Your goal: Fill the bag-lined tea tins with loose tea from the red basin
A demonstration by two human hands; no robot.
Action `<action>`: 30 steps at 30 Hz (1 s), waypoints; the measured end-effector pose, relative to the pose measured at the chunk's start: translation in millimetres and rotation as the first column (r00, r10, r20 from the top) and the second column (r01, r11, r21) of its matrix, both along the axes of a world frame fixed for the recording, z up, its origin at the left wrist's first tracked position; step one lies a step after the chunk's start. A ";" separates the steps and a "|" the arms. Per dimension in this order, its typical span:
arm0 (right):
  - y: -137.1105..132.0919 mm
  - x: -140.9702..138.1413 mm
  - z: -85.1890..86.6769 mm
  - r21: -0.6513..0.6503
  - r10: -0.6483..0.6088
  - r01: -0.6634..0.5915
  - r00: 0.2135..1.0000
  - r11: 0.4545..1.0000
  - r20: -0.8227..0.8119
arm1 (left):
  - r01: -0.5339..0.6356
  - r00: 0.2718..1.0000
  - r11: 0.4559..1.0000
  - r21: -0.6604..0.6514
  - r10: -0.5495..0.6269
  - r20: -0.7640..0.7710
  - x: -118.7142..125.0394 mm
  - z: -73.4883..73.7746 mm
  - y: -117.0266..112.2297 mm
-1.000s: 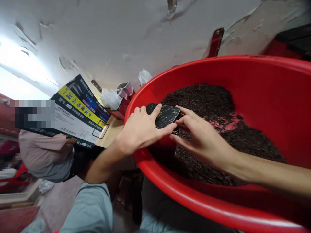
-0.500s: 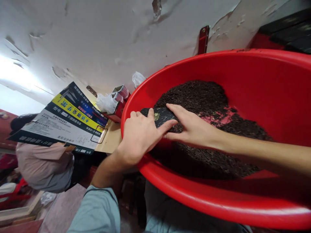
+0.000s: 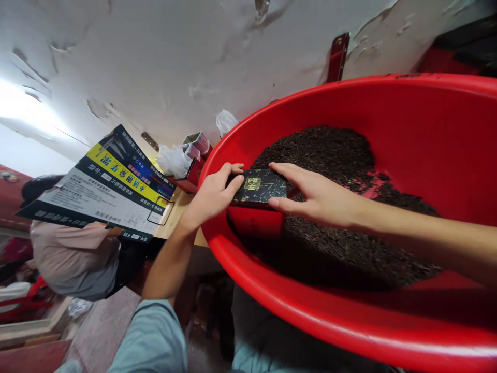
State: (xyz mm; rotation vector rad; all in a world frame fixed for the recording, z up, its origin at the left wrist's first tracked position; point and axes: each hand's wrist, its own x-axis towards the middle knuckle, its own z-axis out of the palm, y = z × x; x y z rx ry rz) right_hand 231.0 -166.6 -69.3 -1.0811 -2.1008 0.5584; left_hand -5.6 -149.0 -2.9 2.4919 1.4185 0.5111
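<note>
Evidently, black-topped box (image 3: 267,187) is held lid-up by opposed grip, likely for steadiness: left hand (image 3: 215,192) has fingers on left end, right hand (image 3: 312,196) has fingers on right end. Box lies just inside left rim of red tub (image 3: 349,331), perhaps to catch spills; dark shreds (image 3: 320,147) beyond. Left side tight; open room right, toward bare wall.

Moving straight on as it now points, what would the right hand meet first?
The black-topped box, which the right hand appears to touch; beyond it, roughly in line, the left hand, though depth is unclear.
</note>
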 end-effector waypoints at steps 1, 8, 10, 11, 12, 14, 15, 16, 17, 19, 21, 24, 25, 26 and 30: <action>0.1 0.2 0.0 -0.004 -0.004 0.004 1.000 1.000 0.009 | 0.027 0.999 1.000 -0.012 -0.026 0.022 -1.7 -3.4 3.0; -0.9 2.4 -6.7 -0.005 -0.058 0.059 0.998 0.998 0.003 | 0.168 0.983 0.981 -0.102 -0.174 -0.053 -3.1 -6.6 23.5; 0.0 4.2 -8.9 -0.029 -0.082 0.083 0.997 0.996 0.005 | 0.182 0.979 0.978 -0.102 -0.190 -0.071 -1.4 -5.7 26.3; 0.5 5.3 -9.7 -0.045 -0.086 0.087 0.996 0.995 0.009 | 0.185 0.978 0.978 -0.099 -0.194 -0.082 -0.8 -5.6 26.3; 0.8 6.4 -10.3 -0.056 -0.082 0.083 0.997 0.995 0.013 | 0.186 0.976 0.978 -0.096 -0.195 -0.094 -0.7 -5.7 25.4; 0.3 8.4 -10.9 -0.050 -0.055 0.057 0.998 0.997 0.030 | 0.187 0.974 0.978 -0.095 -0.197 -0.112 -2.8 -6.4 21.5; -0.7 9.1 -11.2 -0.032 -0.039 0.040 0.998 0.999 0.044 | 0.195 0.972 0.976 -0.099 -0.206 -0.114 -5.2 -6.8 19.5; -2.3 9.6 -11.5 -0.007 -0.026 0.026 0.998 1.000 0.061 | 0.217 0.968 0.971 -0.103 -0.227 -0.110 -8.4 -7.4 18.0; -4.2 9.8 -12.0 0.022 -0.014 0.013 0.997 1.000 0.081 | 0.252 0.960 0.962 -0.105 -0.263 -0.101 -12.2 -8.0 17.5; -8.7 9.7 -13.5 0.078 0.008 -0.018 0.992 0.997 0.125 | 0.356 0.928 0.929 -0.097 -0.364 -0.079 -20.0 -9.3 20.2; -12.8 9.0 -14.8 0.119 0.013 -0.033 0.986 0.992 0.167 | 0.466 0.879 0.881 -0.082 -0.472 -0.073 -26.2 -10.6 27.1; -17.3 7.5 -15.2 0.152 -0.026 -0.008 0.975 0.988 0.219 | 0.571 0.811 0.816 -0.090 -0.577 -0.095 -30.3 -11.5 37.4; -18.4 6.9 -14.8 0.164 -0.041 0.002 0.972 0.986 0.233 | 0.588 0.797 0.803 -0.095 -0.595 -0.105 -30.6 -11.5 38.9; -19.3 6.4 -14.1 0.179 -0.050 0.005 0.968 0.984 0.247 | 0.597 0.787 0.796 -0.096 -0.605 -0.117 -30.7 -11.2 39.3; -21.0 4.7 -11.3 0.242 -0.063 -0.007 0.958 0.970 0.281 | 0.600 0.777 0.795 -0.090 -0.606 -0.170 -30.0 -8.7 32.5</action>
